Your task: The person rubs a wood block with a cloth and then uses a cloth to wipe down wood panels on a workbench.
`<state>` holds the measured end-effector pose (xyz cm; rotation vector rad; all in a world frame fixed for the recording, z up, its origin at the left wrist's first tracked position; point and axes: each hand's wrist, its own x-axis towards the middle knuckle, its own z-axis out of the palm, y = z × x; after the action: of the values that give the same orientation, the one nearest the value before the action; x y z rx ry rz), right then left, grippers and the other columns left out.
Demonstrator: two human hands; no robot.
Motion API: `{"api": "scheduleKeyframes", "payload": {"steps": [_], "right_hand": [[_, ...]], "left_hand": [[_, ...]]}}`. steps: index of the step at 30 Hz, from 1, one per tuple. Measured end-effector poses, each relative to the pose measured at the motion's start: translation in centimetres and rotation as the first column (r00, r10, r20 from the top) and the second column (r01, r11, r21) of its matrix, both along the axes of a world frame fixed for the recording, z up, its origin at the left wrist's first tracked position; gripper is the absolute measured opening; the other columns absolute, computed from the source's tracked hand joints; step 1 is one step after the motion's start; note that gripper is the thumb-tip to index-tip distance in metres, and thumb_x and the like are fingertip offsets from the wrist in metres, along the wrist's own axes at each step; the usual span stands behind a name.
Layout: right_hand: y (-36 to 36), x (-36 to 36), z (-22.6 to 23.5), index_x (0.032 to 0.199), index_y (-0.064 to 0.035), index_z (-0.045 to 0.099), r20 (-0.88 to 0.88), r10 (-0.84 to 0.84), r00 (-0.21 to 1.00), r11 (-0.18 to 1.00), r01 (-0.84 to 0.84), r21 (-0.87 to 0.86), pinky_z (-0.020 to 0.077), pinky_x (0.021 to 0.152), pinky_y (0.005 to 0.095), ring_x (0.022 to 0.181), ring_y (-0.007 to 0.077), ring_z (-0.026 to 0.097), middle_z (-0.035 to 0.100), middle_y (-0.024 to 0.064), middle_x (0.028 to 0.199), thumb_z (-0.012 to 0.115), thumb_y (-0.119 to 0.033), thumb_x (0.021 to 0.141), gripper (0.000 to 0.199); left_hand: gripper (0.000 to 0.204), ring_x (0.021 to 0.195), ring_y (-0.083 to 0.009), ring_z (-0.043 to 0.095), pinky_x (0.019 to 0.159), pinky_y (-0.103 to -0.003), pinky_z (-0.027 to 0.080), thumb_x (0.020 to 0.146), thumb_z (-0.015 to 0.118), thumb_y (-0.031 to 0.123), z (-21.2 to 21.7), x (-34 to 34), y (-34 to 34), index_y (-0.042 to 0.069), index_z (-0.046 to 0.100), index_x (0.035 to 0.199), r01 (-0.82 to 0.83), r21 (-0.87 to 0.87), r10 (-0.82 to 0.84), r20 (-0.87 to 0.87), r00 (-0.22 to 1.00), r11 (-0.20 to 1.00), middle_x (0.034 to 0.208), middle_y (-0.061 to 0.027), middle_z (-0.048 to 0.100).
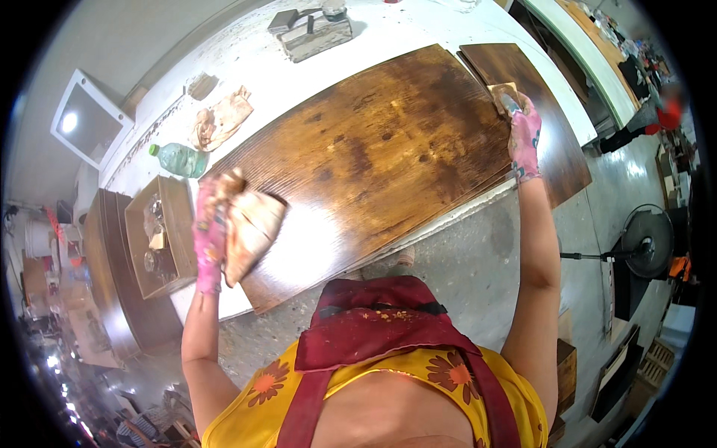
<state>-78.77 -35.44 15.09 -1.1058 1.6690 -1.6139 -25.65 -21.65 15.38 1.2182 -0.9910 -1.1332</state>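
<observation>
Bright, even light is filling the scene and glaring in a pale patch off the glossy dark-stained wooden panel (373,149) near its lower-left corner. Fisheye distortion is bending straight edges toward the black rim, and the crowded margins are smearing out of focus.
</observation>
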Motion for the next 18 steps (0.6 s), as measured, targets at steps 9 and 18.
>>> {"api": "scheduleKeyframes", "payload": {"steps": [9, 18], "right_hand": [[-0.3, 0.9, 0.4, 0.113, 0.0049, 0.056, 0.220, 0.035, 0.975, 0.995, -0.015, -0.096, 0.0444, 0.078, 0.0209, 0.087, 0.0133, 0.059, 0.062, 0.0098, 0.100, 0.054, 0.004, 0.078, 0.035], [-3.6, 0.9, 2.4, 0.105, -0.0009, 0.058, 0.665, 0.083, 0.743, 0.993, -0.004, -0.119, 0.0464, 0.080, 0.0320, 0.086, 0.0219, 0.058, 0.061, 0.0107, 0.095, 0.062, -0.014, 0.081, 0.028]], "left_hand": [[0.045, 0.115, -0.0177, 0.048, 0.097, -0.028, 0.038, 0.095, 0.046, 0.028, 2.0, 3.7, -1.6, 0.004, 0.045, 0.132, -0.369, -0.061, 0.373, 0.220, 0.901, 0.927, 0.127, -0.0109, 0.050], [0.047, 0.107, -0.0193, 0.053, 0.092, -0.031, 0.043, 0.094, 0.047, 0.035, 10.1, 0.2, -3.6, 0.005, 0.048, 0.129, -0.596, -0.158, 0.616, 0.162, 0.771, 0.787, 0.120, -0.0102, 0.054]]}}
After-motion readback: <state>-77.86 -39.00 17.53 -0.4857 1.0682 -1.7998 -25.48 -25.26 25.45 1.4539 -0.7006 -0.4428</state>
